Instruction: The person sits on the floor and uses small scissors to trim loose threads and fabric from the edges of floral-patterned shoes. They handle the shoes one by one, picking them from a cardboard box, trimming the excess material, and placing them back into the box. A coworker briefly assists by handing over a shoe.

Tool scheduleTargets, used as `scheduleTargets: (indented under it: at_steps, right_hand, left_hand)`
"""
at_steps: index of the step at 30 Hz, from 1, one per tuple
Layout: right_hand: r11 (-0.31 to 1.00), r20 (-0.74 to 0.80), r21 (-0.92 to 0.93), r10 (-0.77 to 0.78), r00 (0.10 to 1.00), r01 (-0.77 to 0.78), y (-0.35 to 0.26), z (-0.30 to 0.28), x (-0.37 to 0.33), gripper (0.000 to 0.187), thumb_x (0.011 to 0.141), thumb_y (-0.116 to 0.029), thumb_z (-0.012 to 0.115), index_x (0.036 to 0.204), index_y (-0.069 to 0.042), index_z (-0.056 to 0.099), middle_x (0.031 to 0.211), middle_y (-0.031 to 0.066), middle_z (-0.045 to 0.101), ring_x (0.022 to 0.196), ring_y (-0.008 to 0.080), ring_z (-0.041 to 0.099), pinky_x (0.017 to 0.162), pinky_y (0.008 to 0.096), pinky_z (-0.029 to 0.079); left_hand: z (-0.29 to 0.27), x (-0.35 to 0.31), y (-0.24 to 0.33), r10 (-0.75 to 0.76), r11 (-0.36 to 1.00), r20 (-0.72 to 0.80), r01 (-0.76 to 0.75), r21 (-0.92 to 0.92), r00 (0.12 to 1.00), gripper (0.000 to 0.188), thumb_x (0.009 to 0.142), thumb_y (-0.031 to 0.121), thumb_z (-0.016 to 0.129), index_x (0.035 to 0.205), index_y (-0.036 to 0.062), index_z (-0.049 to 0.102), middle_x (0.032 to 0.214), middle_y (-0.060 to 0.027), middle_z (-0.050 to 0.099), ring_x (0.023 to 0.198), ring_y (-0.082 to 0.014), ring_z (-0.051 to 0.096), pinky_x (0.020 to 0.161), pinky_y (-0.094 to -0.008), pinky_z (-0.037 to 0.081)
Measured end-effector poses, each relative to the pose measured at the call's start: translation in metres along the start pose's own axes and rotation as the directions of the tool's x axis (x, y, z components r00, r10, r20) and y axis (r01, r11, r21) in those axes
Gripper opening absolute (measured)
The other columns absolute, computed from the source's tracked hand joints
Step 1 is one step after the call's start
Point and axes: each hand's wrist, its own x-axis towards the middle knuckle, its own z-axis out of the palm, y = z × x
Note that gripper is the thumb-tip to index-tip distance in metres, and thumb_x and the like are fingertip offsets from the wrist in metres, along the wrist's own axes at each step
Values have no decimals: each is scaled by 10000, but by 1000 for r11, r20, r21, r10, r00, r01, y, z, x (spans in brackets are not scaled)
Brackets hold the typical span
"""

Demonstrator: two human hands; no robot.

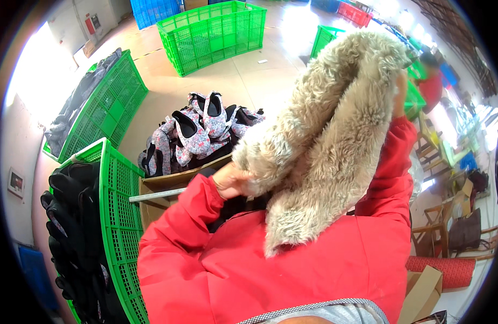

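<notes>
A long, fluffy beige faux-fur piece (341, 135), folded over into a loop, hangs in front of my red jacket. My left hand (231, 181) is closed on its lower left part, with the fingertips sunk in the pile. At the upper right end my right hand (401, 96) holds the fur up; its fingers are mostly hidden behind it. One loose end of the fur drapes against my chest. Beyond my left hand lies a heap of floral-patterned slippers (197, 132) with black linings, on a brown cardboard surface (184, 177).
To my left stands a green crate (119, 216) full of black slippers (79, 227). Another green crate (111, 108) farther off holds dark grey items. A green crate (214, 38) sits on the floor ahead. A person in red (431, 86) is at far right, near wooden chairs (438, 232).
</notes>
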Motion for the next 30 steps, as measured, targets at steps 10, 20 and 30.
scheduleTargets:
  at_steps: [10,20,30]
  right_hand:
    - [590,-103,708,629,771,-387,-21,-19,22,209,937,-103,545,1094,-50,671,1030,42,697,909,117,637,791,255,491]
    - [419,169,713,675,718,-562,-35,-1,34,389,827,66,598,1191,-70,619,834,-31,602,539,13,410,424,182,260]
    - [528,356,276,720,596,-803,-36,-4,30,280,914,-73,573,1183,-105,642,1044,13,649,902,105,594,803,256,484]
  left_hand:
    - [52,4,325,849,399,-221,-309,863,480,283,887,-22,572,1165,-13,628,1088,-97,680,974,-207,662,826,-339,554]
    - [141,-45,351,875,93,291,-725,683,386,356,1010,215,542,1313,28,552,1245,-140,629,1127,-247,614,1029,-350,472]
    - [118,-102,353,882,381,-85,-594,709,464,313,982,160,602,1268,34,587,1200,-42,648,1115,-189,602,979,-328,474]
